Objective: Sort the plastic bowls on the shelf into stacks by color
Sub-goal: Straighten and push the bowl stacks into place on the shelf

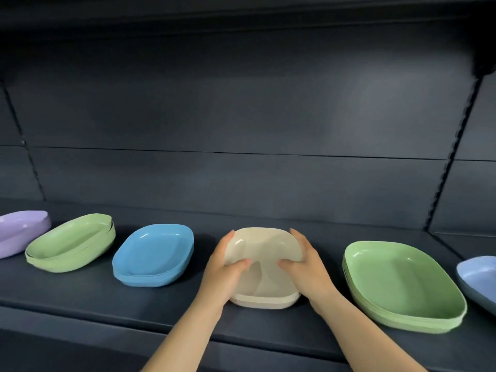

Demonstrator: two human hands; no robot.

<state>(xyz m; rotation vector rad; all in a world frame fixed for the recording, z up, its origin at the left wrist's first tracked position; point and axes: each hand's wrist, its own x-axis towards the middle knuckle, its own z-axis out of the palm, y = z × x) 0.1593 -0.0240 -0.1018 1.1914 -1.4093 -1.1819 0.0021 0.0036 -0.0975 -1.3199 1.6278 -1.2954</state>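
A cream bowl is tilted up above the cream stack in the middle of the dark shelf. My left hand grips its left rim and my right hand grips its right rim, thumbs inside the bowl. To the left stand a blue stack, a green stack and a purple stack. A second green stack stands to the right, and beyond it a pale blue bowl is cut off by the frame edge.
The shelf's back panel rises close behind the bowls. A slotted upright runs down at the right. The shelf's front edge runs below my forearms. Narrow gaps separate the stacks.
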